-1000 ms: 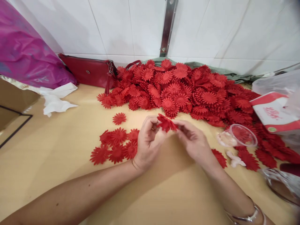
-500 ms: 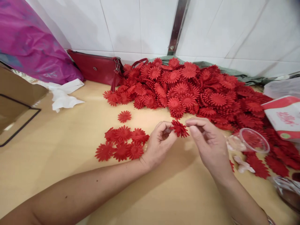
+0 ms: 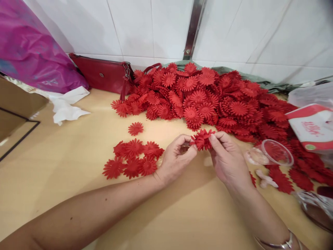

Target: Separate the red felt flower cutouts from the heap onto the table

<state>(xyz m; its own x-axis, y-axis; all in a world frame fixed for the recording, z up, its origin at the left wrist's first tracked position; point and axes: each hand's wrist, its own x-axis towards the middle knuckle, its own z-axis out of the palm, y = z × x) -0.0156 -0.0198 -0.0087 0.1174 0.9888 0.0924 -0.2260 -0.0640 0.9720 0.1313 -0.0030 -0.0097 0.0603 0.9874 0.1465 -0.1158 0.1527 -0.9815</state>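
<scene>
Table of pale wood fills the view and meets a white tiled wall at its far edge. Along that far edge, from the middle toward the right, lies a big heap of red flowers, flat daisy-shaped pieces piled thickly over a green cloth. At the far left corner a magenta plastic bag bulges over a cardboard box, and a red purse leans against the wall just beside the heap. White tissue is crumpled in front of the bag. At the right edge sits a white and red packet, with a clear plastic cup lying on its side near it.

Left of the hands a small cluster of flowers lies flat on the table, and a lone flower rests between that cluster and the heap.

Near the middle of the table, both hands meet above the surface. The left hand and the right hand pinch one red flower between them, fingers closed on its petals from either side. It is held clear of the table, just in front of the heap. A silver bracelet circles the right wrist.
</scene>
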